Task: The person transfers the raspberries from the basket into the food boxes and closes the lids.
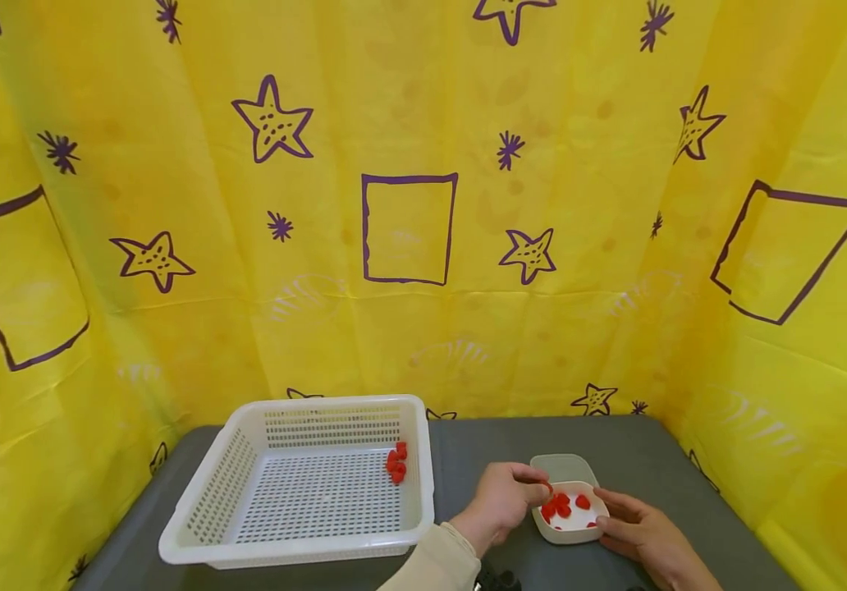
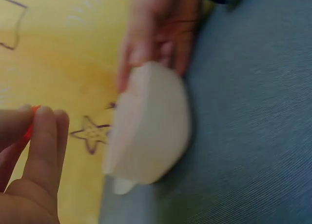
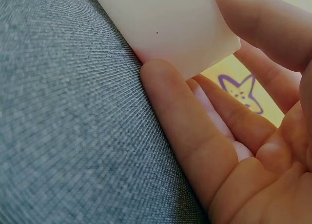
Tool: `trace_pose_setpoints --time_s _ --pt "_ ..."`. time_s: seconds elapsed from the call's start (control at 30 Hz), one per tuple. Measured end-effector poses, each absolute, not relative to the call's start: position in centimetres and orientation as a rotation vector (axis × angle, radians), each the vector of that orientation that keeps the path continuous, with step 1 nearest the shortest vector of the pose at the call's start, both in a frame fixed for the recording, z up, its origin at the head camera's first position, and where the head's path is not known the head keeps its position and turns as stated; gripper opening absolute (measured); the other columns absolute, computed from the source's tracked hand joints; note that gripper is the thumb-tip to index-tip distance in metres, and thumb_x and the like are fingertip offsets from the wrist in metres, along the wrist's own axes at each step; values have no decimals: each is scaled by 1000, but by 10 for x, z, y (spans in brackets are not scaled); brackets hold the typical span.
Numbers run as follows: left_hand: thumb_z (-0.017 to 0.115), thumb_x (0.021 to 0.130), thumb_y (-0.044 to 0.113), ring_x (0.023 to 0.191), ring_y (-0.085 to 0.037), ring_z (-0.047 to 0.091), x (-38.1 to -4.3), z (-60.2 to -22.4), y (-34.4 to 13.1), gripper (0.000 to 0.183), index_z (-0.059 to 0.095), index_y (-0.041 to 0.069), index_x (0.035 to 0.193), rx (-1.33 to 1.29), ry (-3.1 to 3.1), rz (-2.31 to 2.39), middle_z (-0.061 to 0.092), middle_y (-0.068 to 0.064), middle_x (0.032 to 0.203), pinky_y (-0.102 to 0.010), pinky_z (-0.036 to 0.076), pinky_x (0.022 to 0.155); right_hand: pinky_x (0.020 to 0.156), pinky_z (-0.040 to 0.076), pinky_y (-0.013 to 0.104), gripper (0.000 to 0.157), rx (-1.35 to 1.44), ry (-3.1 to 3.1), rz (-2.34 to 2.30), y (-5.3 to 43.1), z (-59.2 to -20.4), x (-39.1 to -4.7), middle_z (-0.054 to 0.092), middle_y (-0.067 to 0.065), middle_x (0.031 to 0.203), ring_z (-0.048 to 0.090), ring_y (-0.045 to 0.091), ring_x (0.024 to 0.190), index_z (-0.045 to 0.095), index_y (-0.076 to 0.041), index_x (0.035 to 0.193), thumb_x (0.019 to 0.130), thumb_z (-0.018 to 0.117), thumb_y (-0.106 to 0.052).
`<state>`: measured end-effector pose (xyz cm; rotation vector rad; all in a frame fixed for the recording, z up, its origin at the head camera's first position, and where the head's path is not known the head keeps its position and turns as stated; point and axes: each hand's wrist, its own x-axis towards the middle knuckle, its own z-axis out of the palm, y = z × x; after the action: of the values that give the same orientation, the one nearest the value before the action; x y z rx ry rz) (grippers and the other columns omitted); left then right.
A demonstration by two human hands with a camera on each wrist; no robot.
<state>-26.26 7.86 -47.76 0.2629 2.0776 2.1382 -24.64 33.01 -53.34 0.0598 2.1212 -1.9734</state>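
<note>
A small white box (image 1: 570,536) with rounded corners stands on the table, several small red pieces (image 1: 562,502) inside it. My left hand (image 1: 503,498) is over the box's left rim and pinches a red piece (image 2: 29,132) between thumb and fingers; most of that piece is hidden. At the right end of the box, my right hand (image 1: 645,532) holds it by the side, fingers spread along the wall and rim. In the right wrist view one finger (image 3: 187,112) lies low against the box wall, close to the tabletop.
A large white slotted basket (image 1: 423,492) stands to the left, with several red pieces (image 1: 397,464) at its right wall. Behind the box lies a translucent lid (image 1: 562,468). The grey table (image 1: 483,443) ends at a yellow patterned curtain (image 1: 409,345). A dark object (image 1: 499,580) shows at the near edge.
</note>
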Motion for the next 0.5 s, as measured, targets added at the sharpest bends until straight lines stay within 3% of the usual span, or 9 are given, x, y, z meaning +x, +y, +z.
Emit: trace_pose_setpoints --time_s 0.5 --pt "72 78 -11 67 -11 62 -264 -505 110 15 76 -2 90 187 2158 2171 67 -1 75 -29 58 67 92 52 48 62 13 2108 -1976 331 -534 -246 40 34 144 59 27 111 40 9 146 95 69 -13"
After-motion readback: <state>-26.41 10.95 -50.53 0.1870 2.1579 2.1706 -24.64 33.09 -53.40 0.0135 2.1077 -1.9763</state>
